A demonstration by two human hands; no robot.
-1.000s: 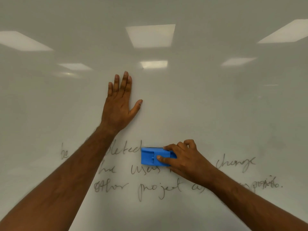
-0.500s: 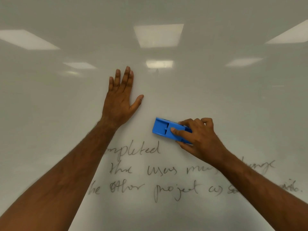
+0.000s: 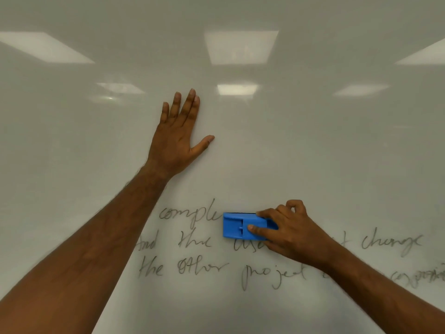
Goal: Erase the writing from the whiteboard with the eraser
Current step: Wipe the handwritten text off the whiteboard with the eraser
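Note:
A glossy whiteboard [image 3: 313, 153] fills the whole view. Three lines of dark handwriting [image 3: 192, 268] run across its lower half; the top line reads "comple" up to the eraser. My right hand [image 3: 291, 233] grips a blue eraser [image 3: 237, 225] by its right end and holds it flat on the board over the top line, just above the second line. My left hand [image 3: 177, 138] rests flat on the board above the writing, fingers straight and pointing up, thumb spread to the right.
Ceiling light panels reflect in the upper board [image 3: 240, 47]. Both forearms reach in from the lower corners and cover parts of the writing. No board edge or tray is in view.
Half a second ago the eraser was tilted above the top line; now it is lower, level, on that line, and the end of "completed" no longer shows. The left hand stays flat on the board.

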